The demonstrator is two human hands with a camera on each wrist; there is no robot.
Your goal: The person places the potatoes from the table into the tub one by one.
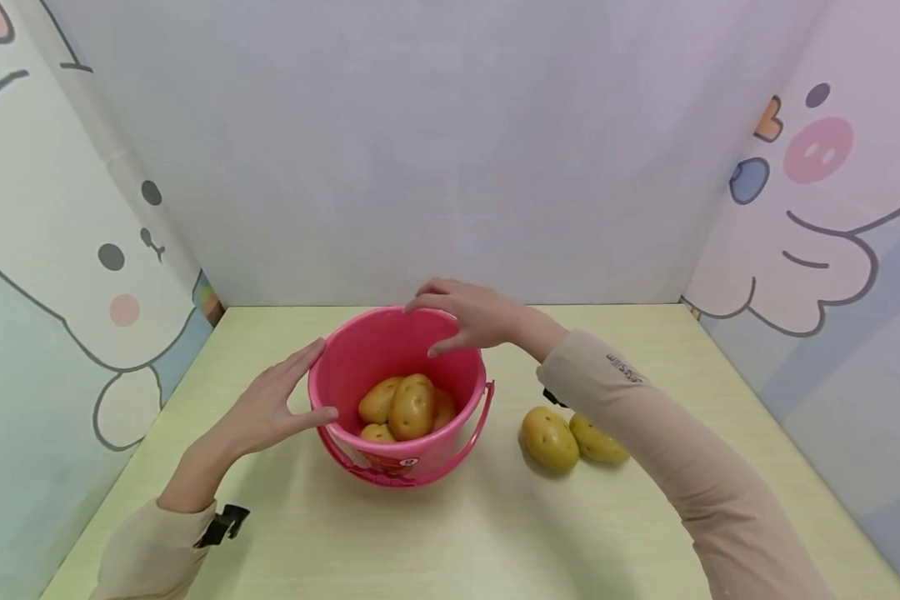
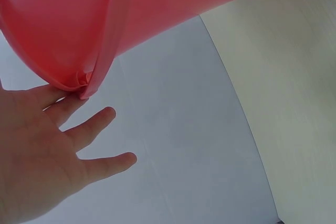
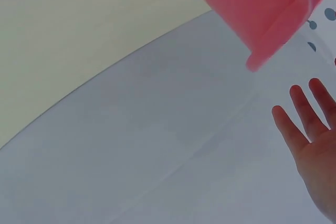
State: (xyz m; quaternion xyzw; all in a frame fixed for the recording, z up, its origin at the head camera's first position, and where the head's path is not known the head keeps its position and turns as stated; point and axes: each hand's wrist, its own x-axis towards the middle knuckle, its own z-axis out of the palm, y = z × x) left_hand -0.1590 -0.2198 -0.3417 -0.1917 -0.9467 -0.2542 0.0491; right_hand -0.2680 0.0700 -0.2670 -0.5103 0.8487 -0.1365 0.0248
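Observation:
A pink bucket (image 1: 371, 346) stands on the table with several yellow-brown potatoes (image 1: 412, 407) inside. Its handle (image 1: 483, 425) hangs down at the front and right. At the bucket's left side is my left hand (image 1: 270, 407), fingers spread and thumb by the front rim. The left wrist view shows fingertips of that hand (image 2: 39, 150) touching the rim beside the handle joint. My right hand (image 1: 474, 315) hovers over the back right rim, fingers extended and holding nothing. In the right wrist view, its fingers (image 3: 303, 111) are apart from the bucket (image 3: 252, 3).
Two more potatoes, one (image 1: 550, 440) in front and another (image 1: 598, 439) partly behind my right sleeve, lie on the pale table (image 1: 420, 542) right of the bucket. A plain light wall (image 1: 457, 150) closes off the back, and cartoon-printed panels (image 1: 67, 250) stand at both sides.

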